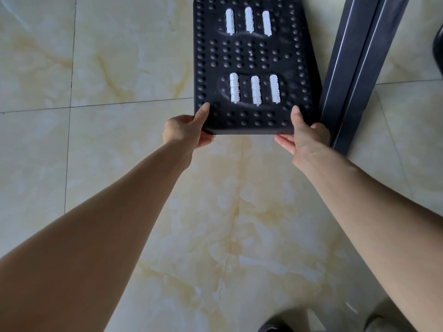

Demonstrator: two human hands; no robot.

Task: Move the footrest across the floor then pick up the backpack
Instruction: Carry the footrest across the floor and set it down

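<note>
A black footrest [251, 56] with rows of round bumps and white rollers lies ahead of me at the top centre of the head view. My left hand [187, 130] grips its near left corner, thumb on top and fingers under the edge. On the near right corner my right hand [304, 133] holds the same way. Both my arms reach forward over the tiled floor. No backpack is in view.
A dark metal beam [354, 68], perhaps a desk leg frame, runs along the footrest's right side, close to my right hand. A dark rounded object [438, 51] peeks in at the right edge. Cream marble floor tiles [119, 68] spread to the left and below.
</note>
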